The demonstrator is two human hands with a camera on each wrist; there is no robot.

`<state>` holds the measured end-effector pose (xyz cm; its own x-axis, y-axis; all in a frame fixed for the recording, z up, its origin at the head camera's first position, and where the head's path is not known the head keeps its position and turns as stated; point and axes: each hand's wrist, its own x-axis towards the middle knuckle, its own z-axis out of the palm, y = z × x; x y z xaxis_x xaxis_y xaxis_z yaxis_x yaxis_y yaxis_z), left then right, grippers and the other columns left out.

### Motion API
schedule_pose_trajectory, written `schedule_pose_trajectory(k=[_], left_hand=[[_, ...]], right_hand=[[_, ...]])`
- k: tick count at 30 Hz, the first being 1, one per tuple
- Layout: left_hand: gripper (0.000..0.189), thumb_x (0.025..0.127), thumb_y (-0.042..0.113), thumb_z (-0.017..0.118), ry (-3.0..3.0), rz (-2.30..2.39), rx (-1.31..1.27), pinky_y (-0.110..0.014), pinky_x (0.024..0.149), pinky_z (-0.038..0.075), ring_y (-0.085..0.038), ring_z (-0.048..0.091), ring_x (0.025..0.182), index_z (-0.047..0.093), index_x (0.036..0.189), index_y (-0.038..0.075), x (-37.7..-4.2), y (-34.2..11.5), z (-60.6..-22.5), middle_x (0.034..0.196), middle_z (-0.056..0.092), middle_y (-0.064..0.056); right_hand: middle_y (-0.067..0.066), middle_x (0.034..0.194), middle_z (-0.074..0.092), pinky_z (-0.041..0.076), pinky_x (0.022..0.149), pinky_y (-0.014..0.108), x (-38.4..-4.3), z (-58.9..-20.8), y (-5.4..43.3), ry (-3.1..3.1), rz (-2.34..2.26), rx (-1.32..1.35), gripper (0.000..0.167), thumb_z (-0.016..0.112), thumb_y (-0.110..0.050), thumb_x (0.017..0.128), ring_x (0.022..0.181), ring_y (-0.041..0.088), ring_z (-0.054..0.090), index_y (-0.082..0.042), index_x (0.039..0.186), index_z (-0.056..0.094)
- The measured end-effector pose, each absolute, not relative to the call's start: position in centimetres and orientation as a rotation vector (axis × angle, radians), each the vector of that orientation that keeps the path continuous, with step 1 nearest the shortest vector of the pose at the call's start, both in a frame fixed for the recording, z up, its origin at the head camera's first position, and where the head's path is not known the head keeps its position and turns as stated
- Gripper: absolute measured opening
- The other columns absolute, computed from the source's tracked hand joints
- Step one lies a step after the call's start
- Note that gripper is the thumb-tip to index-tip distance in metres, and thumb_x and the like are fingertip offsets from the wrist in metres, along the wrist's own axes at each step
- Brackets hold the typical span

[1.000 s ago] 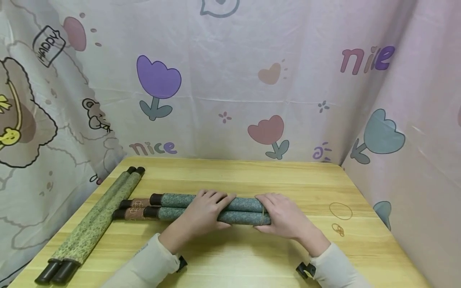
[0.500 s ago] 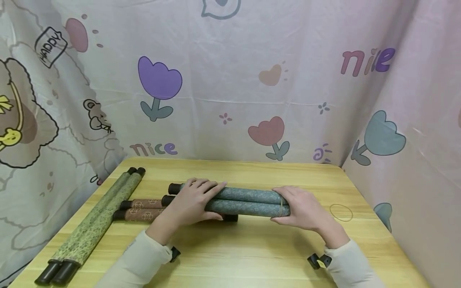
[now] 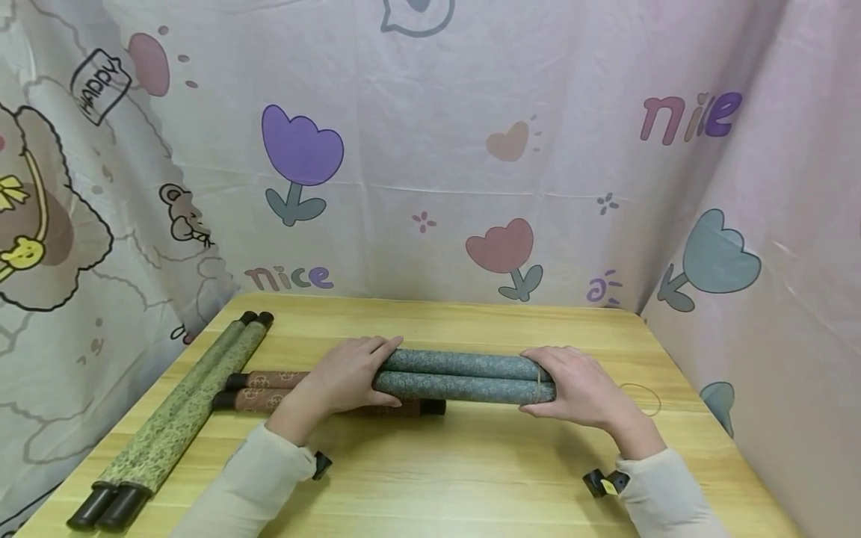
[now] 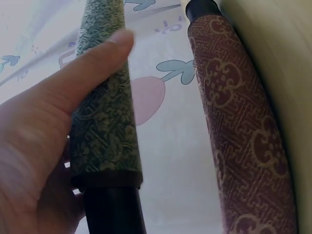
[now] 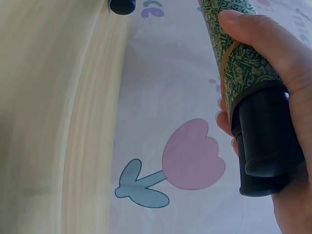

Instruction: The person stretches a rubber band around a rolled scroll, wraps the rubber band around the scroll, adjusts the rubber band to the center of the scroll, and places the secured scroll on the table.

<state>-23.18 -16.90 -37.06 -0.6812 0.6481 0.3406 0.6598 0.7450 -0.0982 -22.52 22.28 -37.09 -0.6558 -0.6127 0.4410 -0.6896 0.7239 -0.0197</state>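
Note:
A blue-green patterned scroll point(image 3: 464, 376), rolled in from both ends into two parallel rolls, is held raised above the table. My left hand point(image 3: 344, 375) grips its left end, thumb along the near roll; the black knob point(image 4: 114, 207) there shows in the left wrist view. My right hand point(image 3: 580, 386) grips the other end, beside a thin rubber band point(image 5: 226, 63) looped round the rolls. Two black end knobs point(image 5: 270, 131) stick out past that palm. Beneath and behind my left hand lies a red-brown scroll point(image 3: 258, 402), partly hidden by the hand and forearm.
A yellow-green scroll point(image 3: 178, 407) lies slanted along the left side of the wooden table point(image 3: 471, 478). A loose rubber band point(image 3: 642, 400) rests on the right side, partly behind my right wrist. A printed curtain point(image 3: 417, 149) hangs around the back and sides.
Both hands have lifted the blue-green scroll and carried it right, off the red-brown one. My left hand has slid to its left end. The small bunched band is now hidden behind my right arm.

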Motion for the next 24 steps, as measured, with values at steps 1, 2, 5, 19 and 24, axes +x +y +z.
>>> schedule_pose_trajectory(k=[1, 2, 5, 19, 24], left_hand=[[0.097, 0.071, 0.064, 0.076, -2.599, -0.050, -1.008, -0.048, 0.093, 0.049, -0.033, 0.061, 0.108, 0.049, 0.141, 0.003, -23.3, -16.9, -37.1, 0.125, 0.061, -0.013], [0.094, 0.071, 0.062, 0.078, -2.606, -0.061, -1.008, -0.048, 0.092, 0.050, -0.033, 0.061, 0.107, 0.052, 0.139, 0.002, -23.3, -16.9, -37.2, 0.124, 0.061, -0.013], [0.088, 0.070, 0.058, 0.081, -2.633, -0.109, -1.003, -0.048, 0.092, 0.050, -0.034, 0.061, 0.107, 0.056, 0.133, 0.001, -23.4, -16.9, -37.3, 0.123, 0.061, -0.014], [0.087, 0.073, 0.054, 0.081, -2.691, -0.240, -0.988, -0.050, 0.094, 0.048, -0.036, 0.058, 0.113, 0.054, 0.135, 0.000, -23.6, -17.1, -37.4, 0.127, 0.059, -0.017], [0.086, 0.075, 0.057, 0.078, -2.668, -0.216, -1.020, -0.050, 0.094, 0.048, -0.036, 0.058, 0.112, 0.054, 0.135, 0.000, -23.6, -17.0, -37.4, 0.127, 0.059, -0.017]], right_hand=[[0.006, 0.119, 0.066, 0.049, 0.090, 0.050, -22.5, -37.1, 22.2, -2.526, 0.253, 1.003, 0.083, 0.081, -0.060, 0.068, 0.105, 0.024, 0.063, -0.011, 0.131, 0.059], [0.006, 0.120, 0.066, 0.049, 0.090, 0.050, -22.5, -37.1, 22.2, -2.531, 0.244, 1.003, 0.083, 0.081, -0.060, 0.068, 0.105, 0.025, 0.062, -0.010, 0.131, 0.059], [0.007, 0.122, 0.065, 0.048, 0.092, 0.050, -22.4, -37.2, 22.0, -2.550, 0.217, 1.004, 0.084, 0.081, -0.058, 0.068, 0.107, 0.026, 0.061, -0.010, 0.132, 0.058], [0.012, 0.119, 0.060, 0.046, 0.090, 0.050, -22.5, -36.9, 23.1, -2.620, 0.189, 0.927, 0.089, 0.083, -0.054, 0.070, 0.105, 0.029, 0.057, -0.002, 0.133, 0.050], [0.009, 0.112, 0.061, 0.046, 0.087, 0.049, -22.7, -37.3, 22.9, -2.548, 0.105, 0.949, 0.079, 0.082, -0.049, 0.069, 0.101, 0.028, 0.058, -0.002, 0.127, 0.054]])
